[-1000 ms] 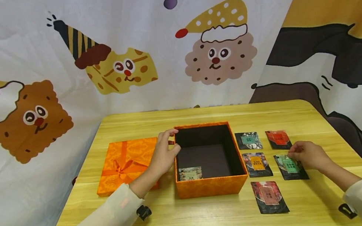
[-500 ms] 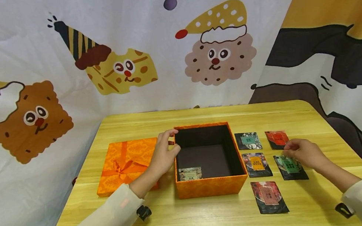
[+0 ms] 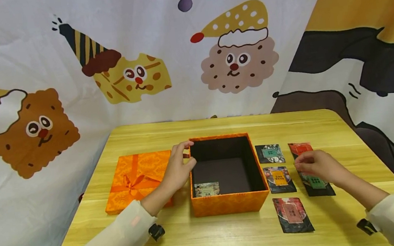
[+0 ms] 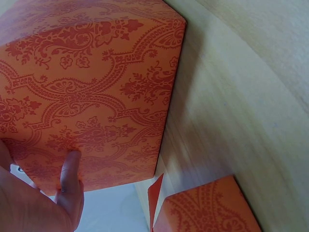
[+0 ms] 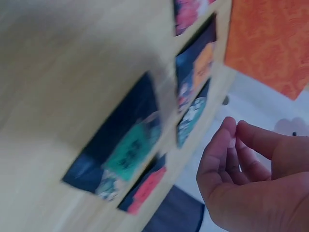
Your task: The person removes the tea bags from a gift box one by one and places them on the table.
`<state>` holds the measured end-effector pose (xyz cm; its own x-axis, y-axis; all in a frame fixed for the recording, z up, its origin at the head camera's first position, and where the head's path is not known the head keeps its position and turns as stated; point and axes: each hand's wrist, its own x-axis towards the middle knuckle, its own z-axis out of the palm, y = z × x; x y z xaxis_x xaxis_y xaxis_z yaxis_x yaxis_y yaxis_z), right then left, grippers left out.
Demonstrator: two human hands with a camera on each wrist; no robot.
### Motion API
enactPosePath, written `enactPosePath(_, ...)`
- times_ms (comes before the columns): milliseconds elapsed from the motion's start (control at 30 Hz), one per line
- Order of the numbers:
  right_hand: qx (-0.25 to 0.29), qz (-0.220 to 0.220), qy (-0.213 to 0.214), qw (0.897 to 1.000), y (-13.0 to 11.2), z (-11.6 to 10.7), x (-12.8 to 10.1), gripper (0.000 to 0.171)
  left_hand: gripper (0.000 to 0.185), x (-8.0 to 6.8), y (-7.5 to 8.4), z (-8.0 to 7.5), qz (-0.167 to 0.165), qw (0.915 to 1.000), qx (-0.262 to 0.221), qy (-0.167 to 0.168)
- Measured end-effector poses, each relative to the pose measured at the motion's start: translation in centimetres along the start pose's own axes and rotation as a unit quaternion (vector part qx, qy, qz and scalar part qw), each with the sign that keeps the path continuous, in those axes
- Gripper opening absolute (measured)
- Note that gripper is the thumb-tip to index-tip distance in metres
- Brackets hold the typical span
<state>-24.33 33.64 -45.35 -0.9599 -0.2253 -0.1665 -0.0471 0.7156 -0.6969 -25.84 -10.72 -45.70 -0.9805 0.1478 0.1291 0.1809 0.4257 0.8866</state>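
Note:
An open orange patterned gift box (image 3: 231, 203) with a dark inside stands mid-table, with one green-labelled sachet (image 3: 207, 189) in its near left corner. My left hand (image 3: 177, 166) grips the box's left wall near the far corner; in the left wrist view a finger lies on the outer wall. To the right my right hand (image 3: 323, 166) hovers, loosely curled, above a red-labelled sachet (image 3: 300, 148) and another green-labelled sachet (image 3: 318, 184). The right wrist view shows thumb and fingertips close together with nothing between them.
Left of the box lies its orange lid (image 3: 130, 179) with a ribbon bow. Between box and right hand are a teal-labelled sachet (image 3: 270, 153), a yellow-labelled sachet (image 3: 280, 179) and a pink-labelled sachet (image 3: 293, 214). A cartoon-printed curtain (image 3: 185, 79) hangs behind the table.
My right hand has moved left, from the green-labelled sachet to over the near part of the red-labelled one. The sachets, the box and my left hand have stayed put.

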Motion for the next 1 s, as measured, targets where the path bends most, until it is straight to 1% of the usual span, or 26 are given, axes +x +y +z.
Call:
enactPosePath(167, 0.013, -0.018, -0.013, 1.0, -2.0, 0.3, 0.3, 0.021, 0.049, 0.1, -0.2, 0.0, 0.0, 1.0, 0.002, 0.001)
enactPosePath(333, 0.025, -0.045, -0.021, 0.998, -4.3, 0.3, 0.6, 0.022, 0.049, 0.1, -0.1, 0.0, 0.001, 1.0, 0.001, 0.001)
enactPosePath(467, 0.04, -0.051, -0.027, 0.998, -6.1, 0.3, 0.7, 0.024, 0.049, 0.0, 0.0, 0.0, 0.003, 1.0, -0.001, 0.004)
enactPosePath(567, 0.058, -0.045, -0.035, 0.997, -7.4, 0.5, 0.7, 0.028, 0.048, 0.0, 0.0, 0.0, 0.004, 1.0, -0.001, 0.005)
enactPosePath(667, 0.072, -0.052, -0.042, 0.995, -8.7, 0.6, 0.7, 0.031, 0.048, 0.0, 0.0, 0.0, 0.005, 1.0, 0.002, 0.005)
enactPosePath(867, 0.076, -0.081, -0.051, 0.993, -11.4, 0.8, 0.7, 0.03, 0.049, 0.0, 0.2, 0.0, 0.007, 1.0, 0.004, 0.004)
enactPosePath(1000, 0.077, -0.092, -0.06, 0.991, -12.8, 1.2, 0.8, 0.029, 0.048, 0.0, 0.2, -0.1, 0.004, 1.0, 0.002, 0.004)
